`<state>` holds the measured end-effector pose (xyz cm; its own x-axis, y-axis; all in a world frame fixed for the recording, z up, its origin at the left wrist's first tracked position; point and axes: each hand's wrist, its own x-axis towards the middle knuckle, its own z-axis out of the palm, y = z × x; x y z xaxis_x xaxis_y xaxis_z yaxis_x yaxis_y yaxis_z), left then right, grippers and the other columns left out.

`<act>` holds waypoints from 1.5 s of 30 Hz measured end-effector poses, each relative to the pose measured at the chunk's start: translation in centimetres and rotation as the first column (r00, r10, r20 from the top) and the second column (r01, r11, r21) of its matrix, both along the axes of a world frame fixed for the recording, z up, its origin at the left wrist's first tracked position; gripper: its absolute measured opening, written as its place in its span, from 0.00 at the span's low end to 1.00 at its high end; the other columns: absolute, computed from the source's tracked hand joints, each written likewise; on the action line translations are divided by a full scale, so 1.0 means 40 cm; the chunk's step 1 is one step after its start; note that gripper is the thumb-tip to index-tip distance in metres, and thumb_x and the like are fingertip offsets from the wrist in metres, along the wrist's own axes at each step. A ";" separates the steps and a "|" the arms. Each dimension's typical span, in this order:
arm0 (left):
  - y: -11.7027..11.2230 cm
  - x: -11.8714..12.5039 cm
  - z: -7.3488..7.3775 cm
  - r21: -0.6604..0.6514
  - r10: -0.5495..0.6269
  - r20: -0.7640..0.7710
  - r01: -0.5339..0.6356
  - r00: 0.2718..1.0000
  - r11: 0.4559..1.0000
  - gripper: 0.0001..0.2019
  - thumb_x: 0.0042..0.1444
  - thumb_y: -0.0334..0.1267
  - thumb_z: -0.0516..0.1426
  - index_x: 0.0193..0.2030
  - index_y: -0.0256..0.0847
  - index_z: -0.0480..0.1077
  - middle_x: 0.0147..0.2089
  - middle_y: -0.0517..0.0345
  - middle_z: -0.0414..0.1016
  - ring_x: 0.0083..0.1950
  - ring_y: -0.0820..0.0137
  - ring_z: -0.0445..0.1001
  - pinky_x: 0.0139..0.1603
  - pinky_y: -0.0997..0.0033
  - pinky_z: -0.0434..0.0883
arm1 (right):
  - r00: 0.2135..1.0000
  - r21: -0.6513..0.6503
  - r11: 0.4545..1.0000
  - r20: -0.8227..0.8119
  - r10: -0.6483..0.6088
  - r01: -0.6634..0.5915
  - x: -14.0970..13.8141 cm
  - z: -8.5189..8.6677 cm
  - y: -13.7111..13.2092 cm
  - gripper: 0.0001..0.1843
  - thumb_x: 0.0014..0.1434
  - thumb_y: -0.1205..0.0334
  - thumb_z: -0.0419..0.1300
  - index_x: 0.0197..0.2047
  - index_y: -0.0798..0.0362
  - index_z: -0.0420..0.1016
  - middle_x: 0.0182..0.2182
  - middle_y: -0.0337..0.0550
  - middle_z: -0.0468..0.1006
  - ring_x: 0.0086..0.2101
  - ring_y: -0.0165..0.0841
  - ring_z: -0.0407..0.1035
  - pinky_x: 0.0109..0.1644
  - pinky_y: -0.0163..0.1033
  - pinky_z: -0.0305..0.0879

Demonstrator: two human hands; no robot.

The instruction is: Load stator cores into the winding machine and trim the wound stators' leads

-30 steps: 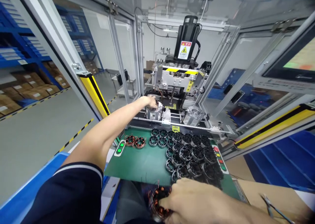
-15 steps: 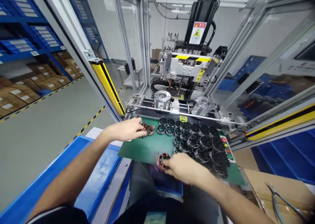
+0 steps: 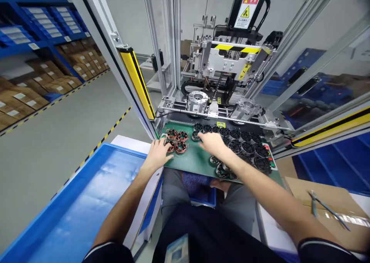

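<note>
Hands work over a green mat (image 3: pixel 194 163) that lies in front of a glass-walled machine. The left hand (image 3: pixel 157 154) lies palm down at the mat's near left corner. Its fingers (image 3: pixel 166 145) are spread and nearly flat, closed on nothing, with the tips touching the nearest of the copper-wound stators (image 3: pixel 177 140). There are four of these, clustered tight on the left part of the mat. The right hand (image 3: pixel 212 142) hovers palm down near the mat's middle, just right of that cluster. Its fingers are stretched far-left and loosely together with nothing seen in their grip, though what lies under the palm is hidden. Its fingertips reach the near left end of the black stator cores (image 3: pixel 245 141), which crowd the right half of the mat in rows. A strip of coloured buttons (image 3: pixel 270 159) sits at the mat's right edge. Beyond the mat, inside the machine, stand a round metal fixture (image 3: pixel 198 100) on the left and a second fixture (image 3: pixel 245 108) on the right. A yellow light curtain (image 3: pixel 138 84) runs up the left frame post. A blue tray (image 3: pixel 83 205) lies near left, and pliers (image 3: pixel 326 208) rest on a cardboard box (image 3: pixel 300 190) near right.
</note>
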<state>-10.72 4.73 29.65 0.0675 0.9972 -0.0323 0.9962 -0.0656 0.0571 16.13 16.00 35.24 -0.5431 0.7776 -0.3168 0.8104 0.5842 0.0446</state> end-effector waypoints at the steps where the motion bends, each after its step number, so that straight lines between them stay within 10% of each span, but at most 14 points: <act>1: -0.003 0.015 0.015 0.031 0.009 0.024 -0.010 1.000 0.999 0.26 0.73 0.53 0.68 0.69 0.41 0.82 0.79 0.31 0.72 0.76 0.37 0.74 0.81 0.38 0.71 | 0.999 0.023 0.999 0.029 -0.039 0.039 0.019 0.003 0.018 0.27 0.82 0.46 0.63 0.74 0.54 0.78 0.63 0.60 0.86 0.62 0.49 0.83 0.69 0.58 0.80; 5: 0.042 0.127 0.067 0.163 -0.059 0.105 0.042 0.993 0.986 0.27 0.78 0.58 0.62 0.76 0.49 0.76 0.85 0.41 0.67 0.83 0.46 0.68 0.86 0.46 0.67 | 0.988 0.023 0.995 0.111 -0.104 0.102 0.030 -0.016 0.072 0.28 0.76 0.45 0.72 0.69 0.54 0.81 0.66 0.56 0.82 0.63 0.47 0.80 0.69 0.60 0.82; 9: 0.147 0.250 0.038 0.154 -0.113 0.074 0.101 0.991 0.983 0.27 0.75 0.49 0.65 0.76 0.44 0.78 0.90 0.36 0.61 0.90 0.39 0.58 0.91 0.34 0.57 | 0.985 -0.020 0.991 0.119 -0.129 0.132 0.001 -0.021 0.098 0.28 0.77 0.45 0.72 0.70 0.54 0.80 0.67 0.56 0.81 0.62 0.47 0.80 0.68 0.59 0.83; 17: 0.239 0.297 -0.038 0.084 -0.117 0.026 0.114 0.993 0.990 0.26 0.76 0.44 0.62 0.74 0.33 0.81 0.89 0.26 0.61 0.92 0.33 0.53 0.93 0.27 0.50 | 0.979 -0.066 0.998 -0.205 -0.015 0.002 0.127 0.130 0.032 0.20 0.76 0.46 0.70 0.58 0.53 0.89 0.69 0.60 0.80 0.72 0.50 0.71 0.79 0.52 0.64; 21: 0.220 0.307 -0.044 0.066 -0.166 0.054 0.163 0.985 0.984 0.23 0.77 0.41 0.60 0.72 0.34 0.82 0.86 0.29 0.66 0.92 0.36 0.55 0.94 0.30 0.48 | 0.683 -0.367 0.915 -0.712 -0.162 -0.165 0.237 0.242 -0.077 0.23 0.70 0.38 0.74 0.45 0.51 0.85 0.58 0.52 0.84 0.59 0.45 0.78 0.65 0.49 0.75; 24: 0.163 0.329 -0.057 0.042 -0.212 0.082 0.209 0.974 0.977 0.23 0.75 0.40 0.62 0.71 0.31 0.82 0.82 0.28 0.71 0.90 0.35 0.58 0.94 0.29 0.47 | 0.500 -0.585 0.770 -0.761 -0.414 -0.253 0.294 0.315 -0.182 0.26 0.66 0.36 0.78 0.44 0.51 0.82 0.41 0.42 0.82 0.42 0.36 0.76 0.50 0.43 0.77; 27: 0.078 0.346 -0.053 0.025 -0.206 0.111 0.204 0.972 0.979 0.23 0.73 0.38 0.64 0.70 0.30 0.79 0.85 0.25 0.66 0.90 0.33 0.58 0.94 0.27 0.47 | 0.351 -0.617 0.738 -0.778 -0.521 -0.273 0.326 0.352 -0.266 0.24 0.62 0.45 0.84 0.43 0.48 0.77 0.39 0.37 0.80 0.36 0.30 0.74 0.42 0.36 0.76; 30: -0.019 0.361 -0.009 0.140 -0.181 0.291 0.145 0.940 0.979 0.30 0.73 0.50 0.68 0.75 0.38 0.72 0.88 0.28 0.61 0.88 0.36 0.61 0.91 0.31 0.59 | 0.240 -0.644 0.724 -0.765 -0.598 -0.248 0.341 0.351 -0.300 0.28 0.63 0.48 0.84 0.54 0.44 0.74 0.43 0.35 0.82 0.35 0.29 0.78 0.37 0.34 0.77; 33: -0.111 0.386 0.074 0.437 -0.326 0.692 -0.015 0.644 0.899 0.42 0.70 0.65 0.70 0.80 0.50 0.60 0.76 0.41 0.72 0.67 0.53 0.82 0.74 0.42 0.81 | 0.228 -0.707 0.656 -0.707 -0.670 -0.264 0.341 0.333 -0.289 0.31 0.67 0.43 0.80 0.63 0.42 0.72 0.42 0.35 0.83 0.32 0.32 0.82 0.34 0.35 0.80; 36: -0.173 0.422 0.169 0.621 -0.496 0.720 -0.133 0.486 0.772 0.49 0.60 0.72 0.75 0.80 0.59 0.61 0.70 0.50 0.74 0.59 0.56 0.82 0.57 0.46 0.87 | 0.231 -0.748 0.595 -0.660 -0.715 -0.294 0.324 0.317 -0.265 0.28 0.70 0.38 0.76 0.60 0.43 0.74 0.38 0.34 0.83 0.28 0.32 0.80 0.30 0.36 0.79; 40: -0.193 0.460 0.249 0.655 -0.483 0.681 -0.163 0.550 0.738 0.45 0.62 0.71 0.74 0.77 0.61 0.62 0.68 0.49 0.73 0.67 0.52 0.79 0.43 0.50 0.87 | 0.249 -0.749 0.579 -0.657 -0.712 -0.322 0.294 0.306 -0.248 0.26 0.69 0.37 0.77 0.55 0.46 0.77 0.37 0.34 0.81 0.28 0.29 0.78 0.29 0.32 0.74; 45: -0.169 0.476 0.265 0.698 -0.470 0.605 -0.145 0.643 0.701 0.31 0.69 0.62 0.73 0.70 0.59 0.69 0.57 0.54 0.75 0.54 0.60 0.81 0.45 0.52 0.85 | 0.242 -0.764 0.551 -0.636 -0.733 -0.337 0.295 0.285 -0.246 0.24 0.72 0.35 0.74 0.55 0.45 0.78 0.38 0.35 0.81 0.30 0.28 0.78 0.29 0.30 0.74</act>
